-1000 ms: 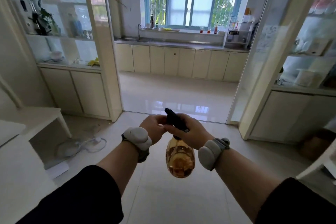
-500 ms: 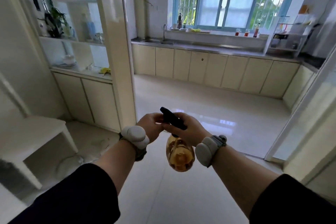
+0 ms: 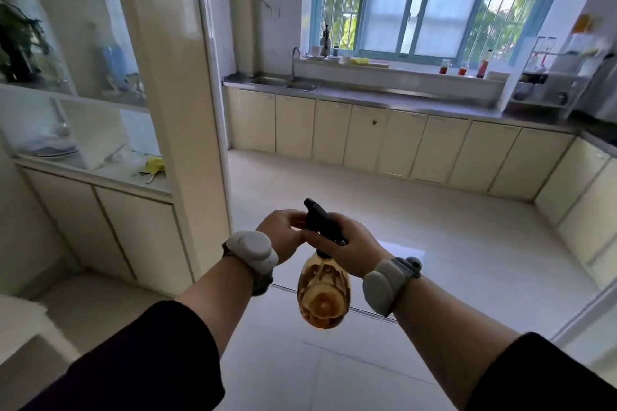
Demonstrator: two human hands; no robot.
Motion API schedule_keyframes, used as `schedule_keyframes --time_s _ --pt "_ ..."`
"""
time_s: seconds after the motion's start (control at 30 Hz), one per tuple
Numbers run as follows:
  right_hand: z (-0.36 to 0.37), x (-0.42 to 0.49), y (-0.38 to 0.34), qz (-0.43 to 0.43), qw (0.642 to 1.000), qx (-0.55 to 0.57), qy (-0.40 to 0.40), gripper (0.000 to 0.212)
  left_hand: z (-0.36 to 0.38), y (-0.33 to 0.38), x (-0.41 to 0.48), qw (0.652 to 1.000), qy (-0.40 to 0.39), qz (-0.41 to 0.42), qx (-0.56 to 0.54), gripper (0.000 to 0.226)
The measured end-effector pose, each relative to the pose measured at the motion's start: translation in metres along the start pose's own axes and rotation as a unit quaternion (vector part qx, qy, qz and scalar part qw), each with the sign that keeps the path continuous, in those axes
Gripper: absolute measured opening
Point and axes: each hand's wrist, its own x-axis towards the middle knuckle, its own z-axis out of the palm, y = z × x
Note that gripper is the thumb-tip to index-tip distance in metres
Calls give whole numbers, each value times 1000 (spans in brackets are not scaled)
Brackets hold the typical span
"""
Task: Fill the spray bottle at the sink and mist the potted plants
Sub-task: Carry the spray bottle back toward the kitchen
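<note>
Head view, hands first: both forearms reach forward at about waist height, dark sleeves pushed up, and meet at the middle of the frame. The right hand is wrapped over the black spray head, knuckles up, and carries the spray bottle, which hangs below the fist in mid-air above the floor. The left hand is closed in against the front of the same head, its fingers curled beneath the nozzle; the two hands touch. Each wrist bears a grey padded band, left and right, smooth and rounded. The bottle body is amber translucent plastic, bulbous, narrowing to a short neck; whether it holds water cannot be told. The head is matte black, angular, nozzle tilted up and to the left. The floor is glossy pale tile with thin joints. Well apart, along the far wall, a stainless steel sink with a curved faucet sits in a steel counter over flat cream cabinet doors. A potted plant stands on the glass-fronted shelf at the left.
</note>
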Motion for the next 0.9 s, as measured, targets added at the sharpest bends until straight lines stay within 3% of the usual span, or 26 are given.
schedule_keyframes --time_s 0.33,0.57,0.77,0.9 --pt "-80 274 115 20 999 29 0 37 6 -45 300 1000 -11 7 24 29" --pt "-109 465 143 16 999 16 -31 65 -37 -65 469 998 51 -30 1 28" --pt "-108 607 174 0 999 3 -34 36 -74 -105 597 997 72 -42 2 28" --pt "-110 725 190 -11 999 -11 -33 28 -111 -143 716 999 42 -34 -1 29"
